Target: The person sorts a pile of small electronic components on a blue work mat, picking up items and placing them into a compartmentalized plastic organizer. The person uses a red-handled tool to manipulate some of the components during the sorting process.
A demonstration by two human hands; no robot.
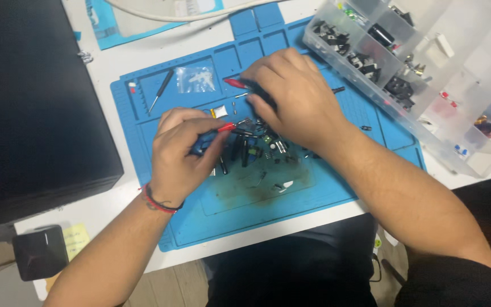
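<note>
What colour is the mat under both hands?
The mat is blue, seen best in the head view.

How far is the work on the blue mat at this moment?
Done: small parts lie spread on the blue mat, and the clear compartment box stands open. In hand: the left hand holds a red-tipped tool to the small dark components; the right hand covers another red-tipped tool. Left: those components remain loose, and the small screwdriver lies unused.
</note>
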